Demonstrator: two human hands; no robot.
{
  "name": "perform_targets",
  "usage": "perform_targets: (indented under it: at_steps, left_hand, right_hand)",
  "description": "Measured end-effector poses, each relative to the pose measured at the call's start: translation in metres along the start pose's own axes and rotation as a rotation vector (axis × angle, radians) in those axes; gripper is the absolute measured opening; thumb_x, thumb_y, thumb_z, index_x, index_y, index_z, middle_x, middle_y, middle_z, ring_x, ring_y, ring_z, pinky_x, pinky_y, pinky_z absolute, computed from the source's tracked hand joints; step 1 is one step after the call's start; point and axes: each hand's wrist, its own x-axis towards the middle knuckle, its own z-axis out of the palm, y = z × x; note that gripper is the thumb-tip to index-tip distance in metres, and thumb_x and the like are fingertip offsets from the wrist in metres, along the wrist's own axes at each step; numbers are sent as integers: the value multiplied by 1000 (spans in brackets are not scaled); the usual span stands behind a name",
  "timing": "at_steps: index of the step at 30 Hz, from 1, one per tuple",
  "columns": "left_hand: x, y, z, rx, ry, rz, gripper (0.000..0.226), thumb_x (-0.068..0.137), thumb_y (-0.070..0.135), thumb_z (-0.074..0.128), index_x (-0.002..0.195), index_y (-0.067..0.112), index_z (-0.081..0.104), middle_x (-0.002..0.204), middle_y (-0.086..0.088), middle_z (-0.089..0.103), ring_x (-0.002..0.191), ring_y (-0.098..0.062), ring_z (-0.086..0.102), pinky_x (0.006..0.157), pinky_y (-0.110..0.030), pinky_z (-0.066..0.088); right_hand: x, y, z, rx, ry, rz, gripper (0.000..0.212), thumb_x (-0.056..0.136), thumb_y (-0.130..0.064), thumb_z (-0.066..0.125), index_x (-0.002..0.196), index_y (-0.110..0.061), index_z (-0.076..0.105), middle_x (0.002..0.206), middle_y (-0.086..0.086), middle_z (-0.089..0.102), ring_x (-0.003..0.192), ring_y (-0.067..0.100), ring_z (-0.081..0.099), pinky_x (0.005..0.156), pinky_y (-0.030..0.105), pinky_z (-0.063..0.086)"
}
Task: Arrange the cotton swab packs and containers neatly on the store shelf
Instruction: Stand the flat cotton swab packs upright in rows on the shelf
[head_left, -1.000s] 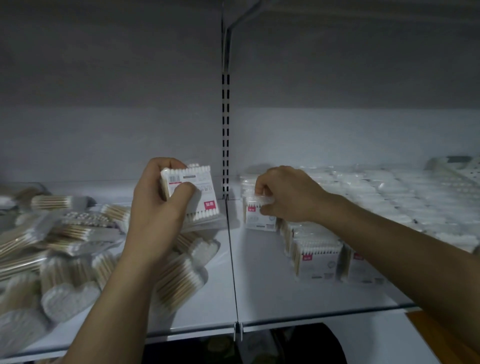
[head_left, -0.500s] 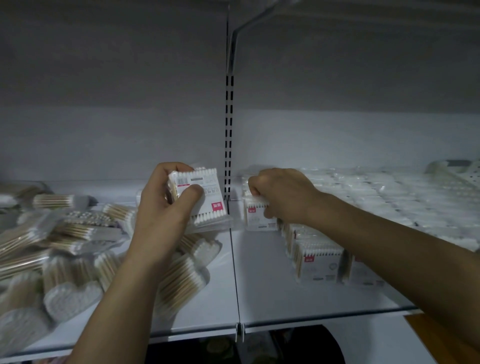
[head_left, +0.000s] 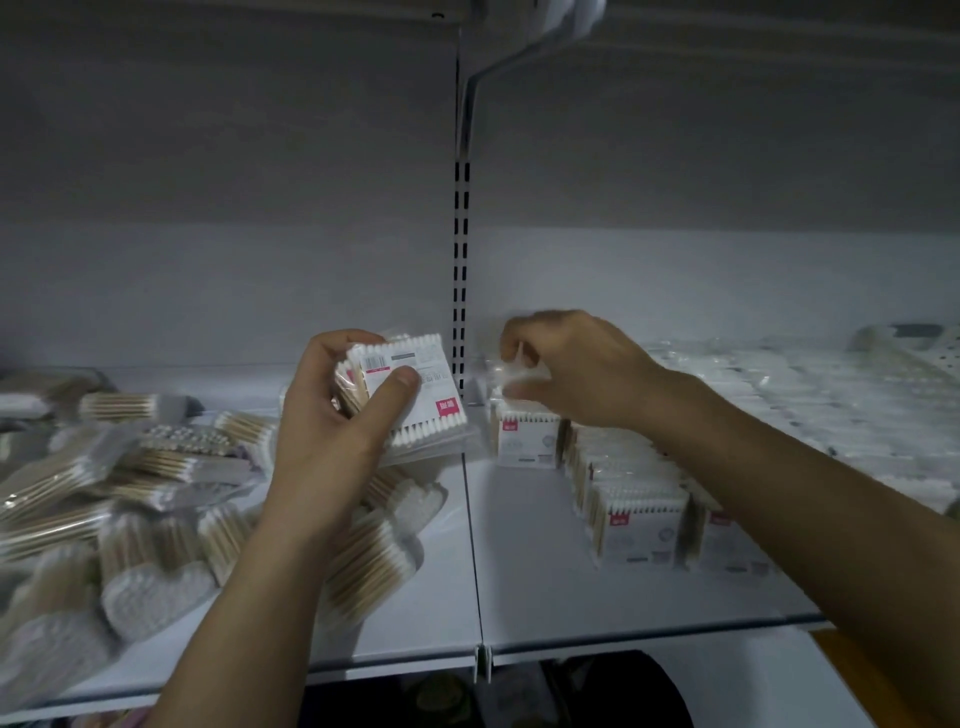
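White steel shelf (head_left: 623, 642) edge lies nearest me, and a seam between its two boards runs away from me. Near left, heart-shaped swab containers (head_left: 150, 597) and bagged wooden-stick swab packs (head_left: 104, 467) sprawl in a heap. Near right, square packs (head_left: 639, 530) stand upright in a row running toward the back. Above the heap my left hand (head_left: 332, 431) grips a small stack of square packs (head_left: 415, 384), thumb across the label. Beyond the seam my right hand (head_left: 582, 369) is curled, pinching a pale pack (head_left: 519, 364) over the row's far end, though blur hides the exact hold. I judge I am feeding the row one pack at a time. Next, that pack needs setting upright, flush against the last one. Bare shelf lies between the row and the seam. The slotted post (head_left: 461, 291) stands close behind, so little room remains farther back.
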Motion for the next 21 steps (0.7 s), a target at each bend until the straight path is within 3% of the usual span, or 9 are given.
perform_targets:
  at_steps: [3,7,10,13,15,17,21]
  left_hand:
    - [-2,0,5,-33,57,40,25,92,16,74,110,22,57,88,7,73,79,-15,74,64,-30,60]
    - [-9,3,18,-81,110,102,38,84,28,80,111,21,54,90,8,70,83,-14,69,74,-38,60]
    - [-18,2,29,-118,101,139,39,85,30,75,114,17,53,97,1,69,88,-16,68,78,-38,59]
    - [-25,-1,35,-114,99,118,28,95,37,71,110,18,57,99,-8,68,84,-18,66,68,-37,57]
    - [-27,-4,32,-158,121,60,13,99,36,61,103,24,59,99,-10,68,84,-24,66,65,-41,56]
    - [-29,-7,24,-258,135,-4,4,97,24,56,99,26,59,94,-7,67,82,-29,67,67,-47,55]
    - [-32,-11,10,-203,179,15,27,80,10,56,99,28,59,90,-1,69,79,-24,68,59,-36,58]
  right_hand:
    - [-20,-31,-20,418,145,82,15,99,-40,56,107,-28,61,90,-17,65,81,-1,62,69,16,47]
    - [-50,-68,-8,817,120,183,35,87,-52,70,111,-34,54,94,-11,74,79,0,68,67,20,53]
    - [-62,-81,13,1078,310,274,39,78,-31,85,107,-27,58,86,-7,76,74,4,70,63,14,49]
    - [-68,-79,20,1317,435,308,35,79,-5,83,104,-18,62,93,0,77,83,15,75,69,25,56]
    - [-73,-71,13,1344,533,343,35,81,6,74,106,-16,63,101,2,76,88,16,75,67,30,59]
    - [-78,-57,0,1273,577,368,37,85,9,66,111,-15,63,105,2,72,89,12,73,62,24,58]
    - [-69,-19,-15,790,356,291,43,91,-1,67,125,-26,57,101,-7,63,82,4,68,61,14,52]
